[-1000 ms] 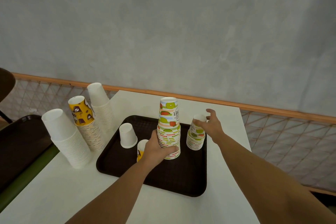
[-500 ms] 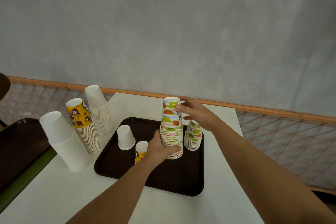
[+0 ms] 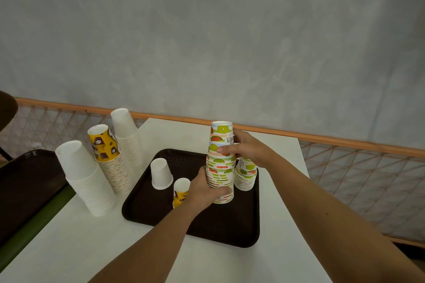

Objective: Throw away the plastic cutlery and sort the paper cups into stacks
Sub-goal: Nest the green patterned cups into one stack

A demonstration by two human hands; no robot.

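The tall fruit-print stack (image 3: pixel 219 167) was placed on the brown tray (image 3: pixel 190 236), near its right edge; its base was gripped by the curled left hand (image 3: pixel 202 190), and its upper part was pinched by the right hand (image 3: pixel 248 149); a shorter fruit-print stack (image 3: pixel 246 177) was found just beside it; bare tray was left in front; the letters "MER" were read upside down near its top.

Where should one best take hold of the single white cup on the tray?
I would pinch the white cup round its narrow closed end, coming from above: it stands upside down, rim on the tray, apart from the yellow cup.
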